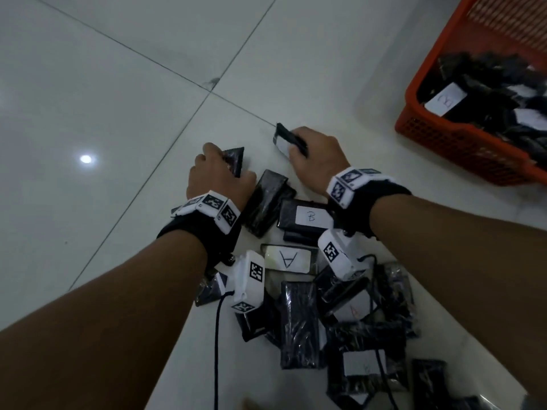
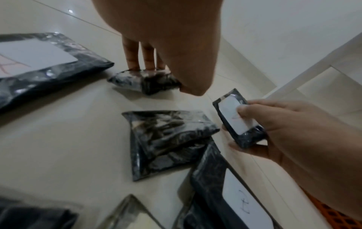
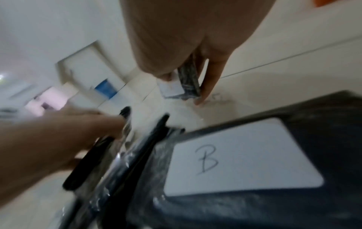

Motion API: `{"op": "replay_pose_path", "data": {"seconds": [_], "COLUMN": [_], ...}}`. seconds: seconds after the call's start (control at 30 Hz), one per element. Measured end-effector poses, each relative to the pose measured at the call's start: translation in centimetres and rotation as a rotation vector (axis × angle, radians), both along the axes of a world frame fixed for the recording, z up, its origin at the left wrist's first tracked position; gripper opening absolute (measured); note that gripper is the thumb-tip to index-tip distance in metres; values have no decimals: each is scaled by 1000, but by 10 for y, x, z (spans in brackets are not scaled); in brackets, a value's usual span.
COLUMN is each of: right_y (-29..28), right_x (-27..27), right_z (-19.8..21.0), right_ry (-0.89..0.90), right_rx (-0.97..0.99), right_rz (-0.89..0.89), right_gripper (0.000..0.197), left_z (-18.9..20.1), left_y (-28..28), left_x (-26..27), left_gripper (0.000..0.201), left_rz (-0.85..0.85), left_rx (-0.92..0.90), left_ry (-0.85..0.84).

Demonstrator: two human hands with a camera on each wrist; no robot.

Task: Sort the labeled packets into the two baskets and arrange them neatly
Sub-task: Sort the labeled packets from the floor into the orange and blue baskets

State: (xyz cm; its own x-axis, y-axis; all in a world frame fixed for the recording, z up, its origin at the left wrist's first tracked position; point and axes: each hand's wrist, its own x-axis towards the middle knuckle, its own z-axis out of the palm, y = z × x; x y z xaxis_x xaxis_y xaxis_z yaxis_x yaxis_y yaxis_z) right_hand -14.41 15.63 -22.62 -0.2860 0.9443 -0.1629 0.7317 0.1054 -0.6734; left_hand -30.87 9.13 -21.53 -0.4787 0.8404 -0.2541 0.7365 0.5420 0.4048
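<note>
Many packets (image 1: 307, 318) still lie unsorted on the floor, some already in the orange basket (image 1: 461, 149); our left hand (image 1: 219, 176) and right hand (image 1: 313, 158) each pinch one small packet.

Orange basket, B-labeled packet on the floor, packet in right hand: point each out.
orange basket (image 1: 461, 149), head view, near wall.
B-labeled packet (image 1: 309, 216), head view, white label.
packet in right hand (image 2: 238, 119), left wrist view, white label.
</note>
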Motion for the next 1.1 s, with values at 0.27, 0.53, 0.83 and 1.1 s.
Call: {"op": "replay_pose_path", "data": {"seconds": [0.27,0.53,0.83,1.1], "right_y": [8,5,-15,-31], "right_x": [65,140,270,437], "right_z": [25,56,105,123], "right_ry": [335,52,-227,-393], "right_rx": [-265,67,361,294], "right_rz": [-397,-152,-49,-114], "right_gripper": [18,25,33,27], "left_z": [25,68,84,98], "left_y": [33,55,66,80], "left_x": [42,117,243,391], "left_gripper": [25,45,27,31], "left_rz": [237,98,-543,-1043], "left_rx": [40,-181,128,188], "left_ry": [-897,-1214,-422,-82]}}
